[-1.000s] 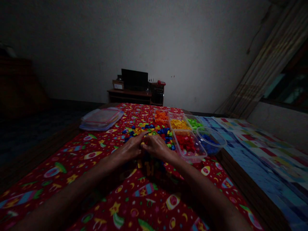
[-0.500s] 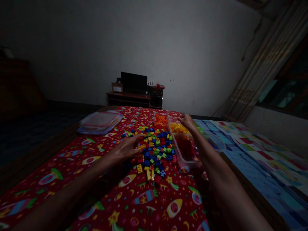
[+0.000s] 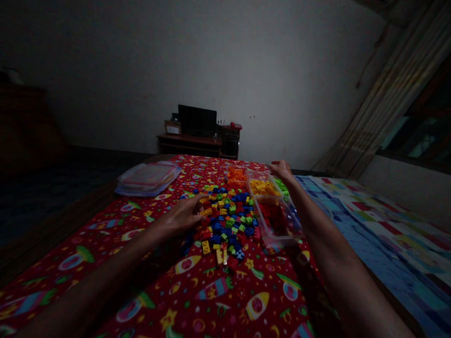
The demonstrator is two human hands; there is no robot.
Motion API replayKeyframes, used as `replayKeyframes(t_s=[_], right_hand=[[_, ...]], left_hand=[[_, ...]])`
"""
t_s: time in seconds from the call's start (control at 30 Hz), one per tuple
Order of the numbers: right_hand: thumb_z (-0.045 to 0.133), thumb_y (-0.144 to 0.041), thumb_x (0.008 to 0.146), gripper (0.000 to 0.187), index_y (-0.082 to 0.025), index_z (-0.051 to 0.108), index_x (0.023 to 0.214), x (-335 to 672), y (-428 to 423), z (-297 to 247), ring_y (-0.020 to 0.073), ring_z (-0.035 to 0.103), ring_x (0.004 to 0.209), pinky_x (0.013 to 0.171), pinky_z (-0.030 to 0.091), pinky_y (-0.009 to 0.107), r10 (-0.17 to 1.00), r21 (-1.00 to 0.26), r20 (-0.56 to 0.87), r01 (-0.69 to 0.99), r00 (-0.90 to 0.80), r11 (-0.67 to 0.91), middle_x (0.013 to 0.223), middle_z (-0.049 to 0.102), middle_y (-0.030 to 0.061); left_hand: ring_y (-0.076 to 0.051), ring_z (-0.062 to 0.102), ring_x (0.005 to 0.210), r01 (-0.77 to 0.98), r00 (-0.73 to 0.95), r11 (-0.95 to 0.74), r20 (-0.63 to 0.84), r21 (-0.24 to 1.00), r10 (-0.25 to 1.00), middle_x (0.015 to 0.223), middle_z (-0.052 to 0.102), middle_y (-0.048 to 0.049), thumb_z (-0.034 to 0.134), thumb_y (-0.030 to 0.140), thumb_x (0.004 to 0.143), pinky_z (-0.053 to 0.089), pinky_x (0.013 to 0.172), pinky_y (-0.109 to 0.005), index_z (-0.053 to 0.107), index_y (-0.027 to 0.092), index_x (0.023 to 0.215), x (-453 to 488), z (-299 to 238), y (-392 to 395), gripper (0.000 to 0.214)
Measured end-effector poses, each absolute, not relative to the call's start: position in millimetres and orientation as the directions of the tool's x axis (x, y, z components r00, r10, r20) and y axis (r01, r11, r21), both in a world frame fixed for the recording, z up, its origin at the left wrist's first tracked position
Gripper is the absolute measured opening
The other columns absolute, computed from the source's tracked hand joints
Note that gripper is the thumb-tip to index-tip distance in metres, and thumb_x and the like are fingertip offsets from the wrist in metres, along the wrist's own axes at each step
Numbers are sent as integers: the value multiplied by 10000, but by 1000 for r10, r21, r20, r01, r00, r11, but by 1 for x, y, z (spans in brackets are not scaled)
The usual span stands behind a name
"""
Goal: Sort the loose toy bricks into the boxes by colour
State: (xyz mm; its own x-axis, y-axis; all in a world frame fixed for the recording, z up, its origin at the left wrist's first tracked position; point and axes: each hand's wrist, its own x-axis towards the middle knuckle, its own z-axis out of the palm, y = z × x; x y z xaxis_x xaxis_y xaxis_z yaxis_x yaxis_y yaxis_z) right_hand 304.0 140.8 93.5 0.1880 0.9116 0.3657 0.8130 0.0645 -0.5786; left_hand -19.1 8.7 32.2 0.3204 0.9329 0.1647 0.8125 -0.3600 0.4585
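Observation:
A heap of small coloured bricks [image 3: 229, 220] lies on a red cloth with rocket prints [image 3: 197, 300]. My left hand [image 3: 181, 217] rests at the heap's left edge, fingers curled onto the bricks; what it grips is hidden. My right hand [image 3: 281, 170] is stretched far forward over the clear tubs, above the one with green bricks [image 3: 282, 185], fingers bent. Beside it stand tubs of yellow bricks [image 3: 262, 188], orange bricks [image 3: 236, 174] and red bricks [image 3: 276, 218].
Stacked clear lids [image 3: 148, 177] lie at the far left of the cloth. A blue patterned mat [image 3: 369, 220] covers the floor to the right. A low wooden shelf with a dark screen [image 3: 197, 121] stands against the back wall. A curtain [image 3: 394, 94] hangs on the right.
My right hand left the heap and reached forward to the far tubs, from the yellow one toward the green one. My left hand stayed at the heap's left edge.

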Motion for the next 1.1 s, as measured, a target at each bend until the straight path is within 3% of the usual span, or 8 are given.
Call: replayKeyframes(t_s=[0.1,0.2,0.4,0.57,0.63,0.77,0.83,1.1], right_hand=[[493,-163,826,302,-45,666,1042,290,124,91,152,672,685,622,514,218,925,-705,365,680,104,201,841,703,128],[477,-189,836,280,-84,693,983,262,92,79,140,663,693,609,519,213,926,-726,360,588,-114,355,819,712,93],[550,-195,817,264,-164,674,1048,188,23,38,166,652,836,702,462,231,778,-507,420,590,-468,629,967,712,75],[498,-150,834,182,-152,667,899,166,9,19,136,582,656,573,333,217,724,-293,364,666,-586,686,756,676,61],[491,-179,848,171,-147,654,887,170,10,16,130,546,625,558,299,225,763,-266,376,727,-526,633,726,656,58],[500,-196,857,151,-131,634,876,183,12,16,114,513,624,565,280,221,801,-315,398,754,-447,577,729,636,47],[501,-207,864,154,-131,632,831,187,14,16,103,488,600,560,268,218,809,-340,384,746,-445,572,686,613,30],[524,-258,852,259,-128,623,651,198,17,26,71,370,513,513,207,226,836,-379,302,746,-459,547,554,498,-19]], left_hand=[[-176,625,738,777,324,-368,175,511,930,828,673,-6,551,328,703,471,653,-247,481,206,1295,-23,31,11,609],[-188,639,751,693,347,-402,213,598,914,849,687,-16,561,366,708,494,655,-266,474,208,1292,-31,24,19,611],[-202,658,732,536,357,-392,220,748,908,814,691,-14,634,417,659,519,653,-305,501,207,1259,-35,11,30,649],[-197,653,715,442,415,-321,127,838,901,818,693,-33,622,412,667,522,629,-316,479,162,1271,-33,13,32,669],[-207,646,754,532,399,-364,153,765,904,849,691,-48,595,402,686,510,667,-323,545,155,1196,-39,12,36,569],[-231,610,828,796,389,-440,206,416,898,873,666,-64,630,330,643,460,738,-310,687,161,888,-54,1,46,303],[-223,596,821,842,407,-442,174,310,897,873,652,-69,633,316,644,442,714,-283,698,160,836,-57,-7,49,256],[-179,571,725,853,429,-456,157,253,890,811,647,-62,532,368,735,397,631,-244,688,151,776,-49,-7,41,271]])
